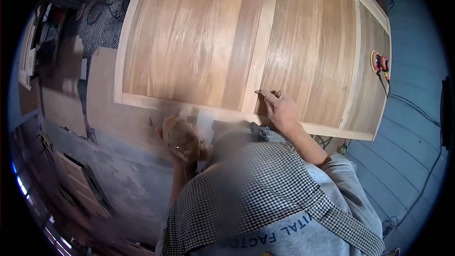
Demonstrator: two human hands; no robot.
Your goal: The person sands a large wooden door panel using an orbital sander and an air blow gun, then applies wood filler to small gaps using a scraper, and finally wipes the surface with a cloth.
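Note:
A large wooden panel (189,42) with pale frame strips lies in front of me. My right hand (283,111) rests near its front edge, fingers pinched round a small thin tool (257,91) with a dark tip. That tip touches the panel beside the pale middle strip (258,61). Left of my body, off the front edge, my left hand (171,137) is curled round a tan, shiny, rounded thing (182,138). It looks like a small tub or bag, but blur hides its kind. A grey blur covers the space between the hands.
A red and yellow disc sander (377,61) sits at the panel's right end, its cable (412,105) trailing across blue boards (412,52). Brown sheets (102,85) lie left of the panel. A framed wooden piece (80,180) stands at lower left.

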